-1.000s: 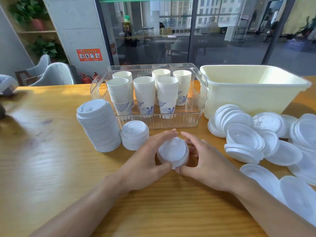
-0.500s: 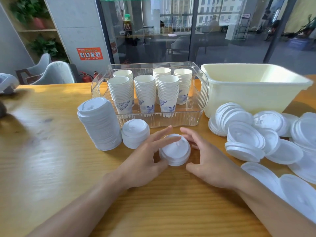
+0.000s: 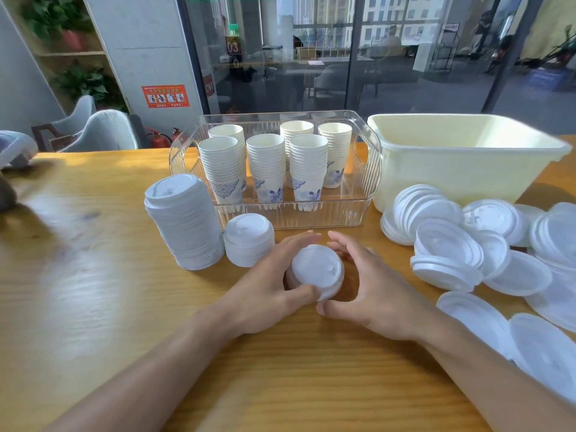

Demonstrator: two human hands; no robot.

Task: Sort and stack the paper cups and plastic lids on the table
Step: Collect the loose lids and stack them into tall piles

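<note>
A small stack of white plastic lids (image 3: 316,271) rests on the wooden table (image 3: 93,307) in front of me. My left hand (image 3: 268,285) cups its left side, thumb pressed on the near rim. My right hand (image 3: 371,288) curves around its right side, thumb at the near edge; I cannot tell whether its fingers touch the lids. To the left stand a tall lid stack (image 3: 184,222) and a short lid stack (image 3: 249,240). Several stacks of paper cups (image 3: 271,173) stand in a clear bin (image 3: 358,213).
A pile of loose white lids (image 3: 467,251), some larger, spreads over the table's right side. Behind them stands a pale yellow tub (image 3: 461,169). A grey object (image 3: 12,151) lies at the far left edge.
Both hands have closed in around the small lid stack; the right thumb has come to its near edge and the left thumb now presses on its rim.
</note>
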